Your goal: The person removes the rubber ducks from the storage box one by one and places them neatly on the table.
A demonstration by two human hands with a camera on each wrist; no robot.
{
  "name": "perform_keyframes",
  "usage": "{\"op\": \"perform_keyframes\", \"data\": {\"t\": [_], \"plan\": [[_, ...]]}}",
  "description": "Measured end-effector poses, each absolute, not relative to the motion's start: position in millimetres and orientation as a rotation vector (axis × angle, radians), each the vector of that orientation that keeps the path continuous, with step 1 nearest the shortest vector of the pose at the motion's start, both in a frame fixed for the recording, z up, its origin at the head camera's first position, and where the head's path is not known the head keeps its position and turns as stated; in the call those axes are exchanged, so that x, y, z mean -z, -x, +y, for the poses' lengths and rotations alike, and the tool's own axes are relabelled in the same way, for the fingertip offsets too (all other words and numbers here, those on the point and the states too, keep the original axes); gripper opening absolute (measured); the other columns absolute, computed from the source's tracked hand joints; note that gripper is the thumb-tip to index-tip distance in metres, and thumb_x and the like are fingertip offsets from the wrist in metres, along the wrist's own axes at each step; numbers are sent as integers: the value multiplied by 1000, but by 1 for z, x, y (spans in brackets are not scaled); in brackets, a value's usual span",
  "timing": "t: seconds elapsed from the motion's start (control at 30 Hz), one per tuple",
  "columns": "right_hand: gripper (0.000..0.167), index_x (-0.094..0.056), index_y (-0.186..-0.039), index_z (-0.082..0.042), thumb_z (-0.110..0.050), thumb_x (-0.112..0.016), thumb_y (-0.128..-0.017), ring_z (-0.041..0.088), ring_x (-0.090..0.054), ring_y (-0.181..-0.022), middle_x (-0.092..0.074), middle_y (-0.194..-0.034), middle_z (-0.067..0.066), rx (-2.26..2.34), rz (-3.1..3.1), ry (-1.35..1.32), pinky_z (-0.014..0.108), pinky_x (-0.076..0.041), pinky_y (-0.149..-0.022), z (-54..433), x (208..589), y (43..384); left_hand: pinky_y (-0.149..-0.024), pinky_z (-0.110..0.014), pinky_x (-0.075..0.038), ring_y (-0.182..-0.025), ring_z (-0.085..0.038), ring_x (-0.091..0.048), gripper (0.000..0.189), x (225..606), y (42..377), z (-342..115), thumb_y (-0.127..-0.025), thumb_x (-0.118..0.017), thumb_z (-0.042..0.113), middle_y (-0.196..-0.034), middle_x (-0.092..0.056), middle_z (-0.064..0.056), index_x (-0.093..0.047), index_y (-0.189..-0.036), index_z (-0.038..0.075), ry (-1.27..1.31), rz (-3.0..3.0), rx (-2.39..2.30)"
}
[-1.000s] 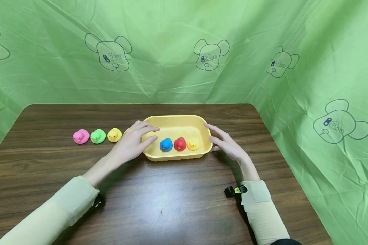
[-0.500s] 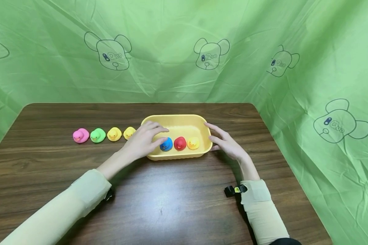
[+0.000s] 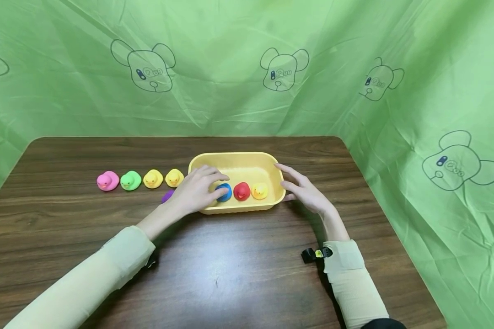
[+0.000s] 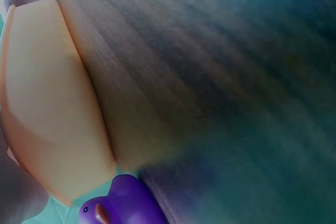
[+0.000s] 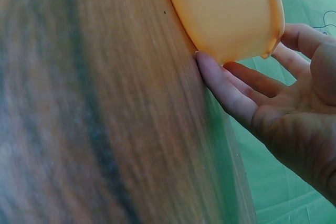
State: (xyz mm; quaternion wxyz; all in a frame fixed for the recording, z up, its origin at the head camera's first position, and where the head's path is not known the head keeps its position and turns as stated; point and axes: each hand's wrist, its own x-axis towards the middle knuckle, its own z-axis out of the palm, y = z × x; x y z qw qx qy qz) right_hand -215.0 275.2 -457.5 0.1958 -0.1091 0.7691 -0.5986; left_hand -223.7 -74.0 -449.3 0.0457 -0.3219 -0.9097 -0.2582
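The yellow plastic tub [image 3: 243,158] holds a blue rubber duck [image 3: 221,197], a red rubber duck [image 3: 241,191] and a yellow rubber duck [image 3: 260,191] in a row along its near side. My left hand [image 3: 197,188] reaches over the tub's left end. Its thumb overlaps the blue duck, and the index fingertip lies just beyond, with a gap between them. My right hand [image 3: 306,194] touches the tub's right end with nearly straight, spread fingers. In the right wrist view, the fingertips [image 5: 207,66] lie against the tub's outer wall near the tabletop.
Left of the tub stand a pink duck [image 3: 108,181], a green duck [image 3: 131,180] and two yellow ducks, one farther left [image 3: 153,178] and one beside the tub [image 3: 174,177]. A purple duck [image 4: 128,203] sits partly behind my left hand. Green cloth [image 3: 230,91] hangs behind the table.
My left hand has moved right, farther into the tub and over the blue duck, uncovering the second yellow duck and part of the purple one. My right hand has stayed at the tub's end.
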Motion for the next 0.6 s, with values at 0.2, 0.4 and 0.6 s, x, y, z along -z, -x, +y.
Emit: {"op": "perform_keyframes", "data": {"t": [0.2, 0.4, 0.6], "plan": [[56, -33, -162, -27, -22, -52, -109, 37, -54, -135, -28, -169, 6, 1676, 2159, 302, 37, -63, -87, 276, 458, 215, -106, -50, -47, -120, -26, -60, 38, 450, 223, -72, -92, -75, 39, -122, -73, -3, -74, -124, 18, 966, -2817, 748], [56, -34, -161, -28, -23, -53, -108, 35, -54, -134, -27, -170, 4, 1666, 2172, 296, 38, -63, -86, 276, 457, 215, -115, -53, -42, -124, -26, -60, 37, 451, 223, -72, -92, -75, 41, -125, -73, -1, -75, -122, 20, 942, -2838, 724], [56, -34, -161, -29, -24, -53, -108, 36, -53, -136, -28, -169, 5, 1663, 2173, 295, 38, -63, -87, 275, 458, 215, -116, -53, -41, -124, -25, -59, 36, 451, 223, -71, -89, -77, 43, -125, -74, -1, -76, -118, 21, 917, -2859, 702]]}}
